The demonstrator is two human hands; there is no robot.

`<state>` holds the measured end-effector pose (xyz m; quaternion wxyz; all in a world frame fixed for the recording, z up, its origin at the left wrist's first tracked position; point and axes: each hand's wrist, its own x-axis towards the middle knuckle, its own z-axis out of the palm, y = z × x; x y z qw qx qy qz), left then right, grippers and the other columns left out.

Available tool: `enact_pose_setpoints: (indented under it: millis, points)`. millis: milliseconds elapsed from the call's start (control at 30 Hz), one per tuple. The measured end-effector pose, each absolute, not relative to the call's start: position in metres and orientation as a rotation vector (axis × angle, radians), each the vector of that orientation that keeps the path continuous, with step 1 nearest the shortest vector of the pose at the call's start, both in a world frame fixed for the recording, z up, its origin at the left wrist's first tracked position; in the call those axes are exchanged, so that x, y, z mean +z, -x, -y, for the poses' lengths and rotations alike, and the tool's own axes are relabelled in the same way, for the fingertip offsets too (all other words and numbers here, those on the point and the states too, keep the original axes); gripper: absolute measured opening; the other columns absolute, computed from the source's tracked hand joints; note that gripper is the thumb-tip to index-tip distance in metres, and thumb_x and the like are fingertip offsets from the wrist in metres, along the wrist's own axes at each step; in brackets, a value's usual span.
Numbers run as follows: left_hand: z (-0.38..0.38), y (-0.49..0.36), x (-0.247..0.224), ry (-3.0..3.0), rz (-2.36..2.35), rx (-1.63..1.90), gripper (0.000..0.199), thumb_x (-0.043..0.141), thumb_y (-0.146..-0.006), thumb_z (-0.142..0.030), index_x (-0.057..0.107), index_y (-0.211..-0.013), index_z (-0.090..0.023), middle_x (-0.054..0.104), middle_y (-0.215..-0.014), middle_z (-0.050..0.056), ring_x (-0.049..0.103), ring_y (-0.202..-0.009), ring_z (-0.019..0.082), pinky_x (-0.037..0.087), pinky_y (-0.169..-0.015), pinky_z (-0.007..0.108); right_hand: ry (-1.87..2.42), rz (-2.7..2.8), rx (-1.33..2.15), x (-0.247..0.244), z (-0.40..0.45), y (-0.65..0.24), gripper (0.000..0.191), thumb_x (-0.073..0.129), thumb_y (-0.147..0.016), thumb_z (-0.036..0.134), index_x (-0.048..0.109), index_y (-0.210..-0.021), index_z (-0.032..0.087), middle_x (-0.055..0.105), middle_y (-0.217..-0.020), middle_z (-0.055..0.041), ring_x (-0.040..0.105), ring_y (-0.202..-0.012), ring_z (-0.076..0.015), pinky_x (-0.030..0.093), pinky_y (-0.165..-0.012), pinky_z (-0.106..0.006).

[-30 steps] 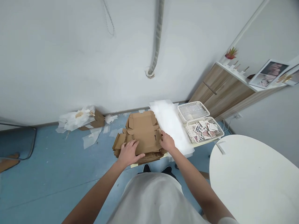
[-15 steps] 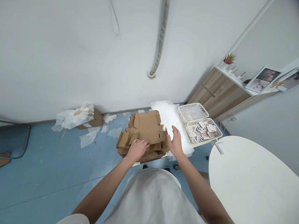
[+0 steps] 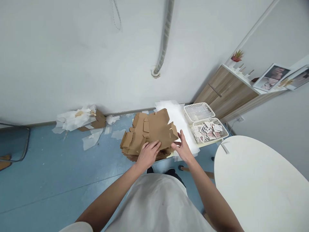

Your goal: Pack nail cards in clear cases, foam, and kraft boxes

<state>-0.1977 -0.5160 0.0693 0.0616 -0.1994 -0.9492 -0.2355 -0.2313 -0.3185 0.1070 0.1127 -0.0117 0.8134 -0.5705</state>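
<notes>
Hands [image 3: 166, 153] touch the top cardboard sheet [image 3: 158, 127]; baskets [image 3: 200, 112] stand right.

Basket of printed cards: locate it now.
In the head view, the card basket is right of the white sheets, nearer the person than the other basket, with the round table to its right.

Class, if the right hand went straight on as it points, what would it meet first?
Probably the raised flap at the cardboard's right end, just ahead of the right hand; whether they already touch is unclear.
</notes>
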Motion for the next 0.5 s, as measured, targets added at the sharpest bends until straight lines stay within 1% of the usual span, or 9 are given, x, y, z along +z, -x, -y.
enact_pose_setpoints:
  millis: [67, 133, 200, 233, 300, 367, 400, 500]
  points:
    - [0.501, 0.189, 0.066, 0.678, 2.899, -0.705, 0.035, 0.035, -0.087, -0.023, 0.044, -0.12, -0.024, 0.046, -0.128, 0.004, 0.042, -0.116, 0.016, 0.029, -0.097, 0.037, 0.022, -2.448, -1.501, 0.118, 0.314, 0.228, 0.098, 0.059, -0.068, 0.044, -0.008, -0.137, 0.025, 0.029, -0.138, -0.0121, 0.058, -0.091, -0.0202, 0.047, -0.073, -0.033]
    - [0.488, 0.182, 0.063, 0.728, 2.922, -0.712, 0.035, 0.037, -0.086, -0.023, 0.044, -0.12, -0.024, 0.045, -0.129, 0.004, 0.039, -0.119, 0.017, 0.026, -0.099, 0.039, -0.04, -2.607, -1.214, 0.125, 0.311, 0.223, 0.093, 0.058, -0.069, 0.039, -0.003, -0.138, 0.024, 0.045, -0.127, -0.0108, 0.059, -0.087, -0.021, 0.046, -0.072, -0.033]
    - [0.476, 0.178, 0.061, 0.766, 2.929, -0.72, 0.037, 0.036, -0.085, -0.021, 0.044, -0.121, -0.023, 0.044, -0.13, 0.005, 0.036, -0.12, 0.018, 0.022, -0.1, 0.041, -0.118, -2.762, -0.88, 0.128, 0.307, 0.218, 0.082, 0.054, -0.071, 0.033, 0.007, -0.138, 0.021, 0.059, -0.109, -0.0097, 0.059, -0.084, -0.0232, 0.044, -0.071, -0.034]
    - [0.472, 0.177, 0.061, 0.786, 2.928, -0.723, 0.037, 0.036, -0.085, -0.02, 0.044, -0.121, -0.023, 0.044, -0.13, 0.006, 0.036, -0.121, 0.019, 0.02, -0.101, 0.042, -0.15, -2.814, -0.732, 0.127, 0.303, 0.216, 0.075, 0.051, -0.073, 0.03, 0.014, -0.137, 0.02, 0.062, -0.1, -0.0093, 0.059, -0.083, -0.0242, 0.043, -0.07, -0.034]
    - [0.465, 0.175, 0.064, 0.832, 2.919, -0.732, 0.036, 0.036, -0.085, -0.023, 0.045, -0.12, -0.022, 0.044, -0.129, 0.007, 0.034, -0.122, 0.021, 0.017, -0.102, 0.044, -0.2, -2.87, -0.528, 0.125, 0.295, 0.213, 0.06, 0.044, -0.077, 0.028, 0.027, -0.134, 0.019, 0.064, -0.09, -0.0094, 0.06, -0.079, -0.0249, 0.041, -0.067, -0.033]
    - [0.462, 0.177, 0.071, 0.84, 2.913, -0.734, 0.038, 0.038, -0.085, -0.032, 0.047, -0.12, -0.022, 0.042, -0.131, 0.009, 0.032, -0.123, 0.024, 0.016, -0.101, 0.046, -0.261, -2.908, -0.453, 0.12, 0.284, 0.21, 0.048, 0.036, -0.082, 0.026, 0.035, -0.13, 0.018, 0.065, -0.085, -0.0104, 0.061, -0.074, -0.024, 0.041, -0.065, -0.032]
    - [0.462, 0.178, 0.075, 0.8, 2.918, -0.727, 0.042, 0.04, -0.083, -0.038, 0.046, -0.121, -0.021, 0.04, -0.132, 0.01, 0.03, -0.124, 0.026, 0.016, -0.101, 0.047, -0.294, -2.927, -0.459, 0.117, 0.278, 0.208, 0.046, 0.033, -0.084, 0.026, 0.037, -0.129, 0.017, 0.065, -0.082, -0.0107, 0.061, -0.072, -0.0235, 0.04, -0.065, -0.032]
    - [0.463, 0.185, 0.085, 0.473, 2.975, -0.668, 0.062, 0.043, -0.078, -0.05, 0.034, -0.13, -0.017, 0.034, -0.135, 0.014, 0.027, -0.124, 0.031, 0.018, -0.099, 0.048, -0.355, -2.977, -0.643, 0.109, 0.256, 0.2, 0.045, 0.029, -0.085, 0.026, 0.038, -0.128, 0.016, 0.065, -0.078, -0.0097, 0.06, -0.068, -0.0219, 0.041, -0.064, -0.032]
